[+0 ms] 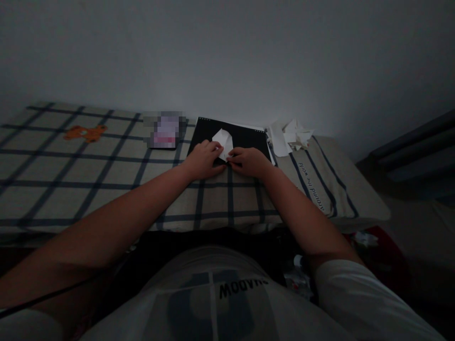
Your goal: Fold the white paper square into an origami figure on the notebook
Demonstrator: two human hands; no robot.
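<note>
A small folded piece of white paper (223, 138) lies on a black spiral-bound pad (246, 137) in front of me. My left hand (204, 160) presses its fingertips on the paper's lower left edge, thumb stretched along below it. From the other side my right hand (249, 162) pinches the paper's lower right corner between bent fingers and thumb. The lower tip of the paper sits between both hands and is partly hidden by the fingers.
A checked cloth (117, 166) covers the table. White paper scraps (296, 134) are heaped right of the pad. Further left are a blurred-out rectangular item (167, 130) and an orange bear-shaped piece (86, 133). A grey wall (227, 57) rises behind.
</note>
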